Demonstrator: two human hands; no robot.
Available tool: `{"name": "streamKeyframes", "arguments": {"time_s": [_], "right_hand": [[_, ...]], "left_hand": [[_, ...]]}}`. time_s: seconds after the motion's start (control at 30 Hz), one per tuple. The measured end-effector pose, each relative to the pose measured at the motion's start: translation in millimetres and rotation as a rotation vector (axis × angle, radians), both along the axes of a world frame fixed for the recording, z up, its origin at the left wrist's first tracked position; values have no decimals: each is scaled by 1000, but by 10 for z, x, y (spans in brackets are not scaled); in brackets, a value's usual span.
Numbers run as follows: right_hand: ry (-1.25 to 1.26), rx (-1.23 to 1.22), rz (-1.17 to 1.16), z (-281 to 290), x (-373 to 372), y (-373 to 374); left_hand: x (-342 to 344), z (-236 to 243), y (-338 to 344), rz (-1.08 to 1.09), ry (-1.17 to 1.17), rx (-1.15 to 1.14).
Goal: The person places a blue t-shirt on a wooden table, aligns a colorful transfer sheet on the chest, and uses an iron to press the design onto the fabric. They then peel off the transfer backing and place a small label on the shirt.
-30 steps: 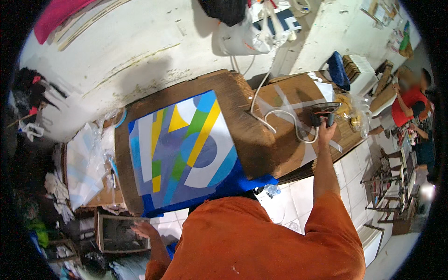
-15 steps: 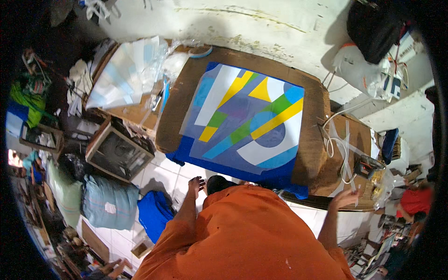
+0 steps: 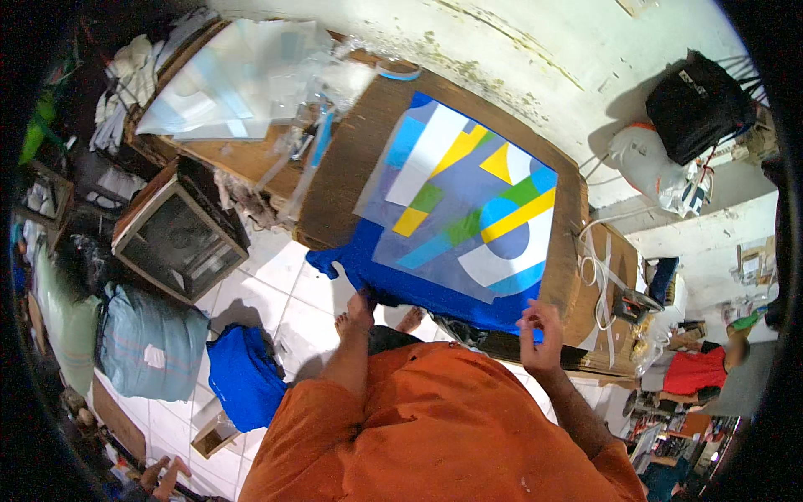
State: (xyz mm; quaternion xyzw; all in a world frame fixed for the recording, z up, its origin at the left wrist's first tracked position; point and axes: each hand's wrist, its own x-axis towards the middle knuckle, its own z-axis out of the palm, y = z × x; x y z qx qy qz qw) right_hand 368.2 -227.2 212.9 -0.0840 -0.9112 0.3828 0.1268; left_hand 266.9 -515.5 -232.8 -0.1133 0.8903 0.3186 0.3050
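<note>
A blue cloth lies over a brown board, its near edge hanging down. On it rests a clear sheet with yellow, green, white and light-blue shapes. My left hand is at the cloth's near left edge, where a loose fold sticks out; its fingers are mostly hidden, so a grip cannot be made out. My right hand is raised at the cloth's near right corner, thumb and fingers apart. Blue cloth shows between them, and nothing is visibly held.
An iron with a white cord sits on cardboard to the right. Pale sheets cover the table at far left. A framed box, a stuffed sack and folded blue cloth stand left. Another person's hands show lower left; a red-shirted person is right.
Both hands have moved forward to the blue cloth's near edge, the right one also inward from beside the cardboard. My view has shifted and turned slightly.
</note>
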Motion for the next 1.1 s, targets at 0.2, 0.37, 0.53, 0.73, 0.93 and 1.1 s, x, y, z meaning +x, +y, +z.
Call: {"name": "streamKeyframes", "arguments": {"time_s": [0.2, 0.37, 0.53, 0.73, 0.93, 1.1], "right_hand": [[-353, 112, 681, 284, -644, -1080], [69, 282, 1123, 502, -1249, -1929], [-299, 450, 1143, 1137, -1744, -1832], [-43, 533, 977, 2332, -1909, -1321], [467, 466, 638, 3515, -1658, -960], [740, 448, 143, 4170, -1301, -615]], "left_hand": [[468, 1629, -439, 830, 70, 1234], [260, 3463, -883, 210, 3, 1258], [-95, 4320, -766, 12, 283, 1482], [-511, 4495, -341, -117, 502, 1554], [-1096, 4451, -345, -308, 687, 1022], [-1482, 4943, -749, -307, 731, 761]]}}
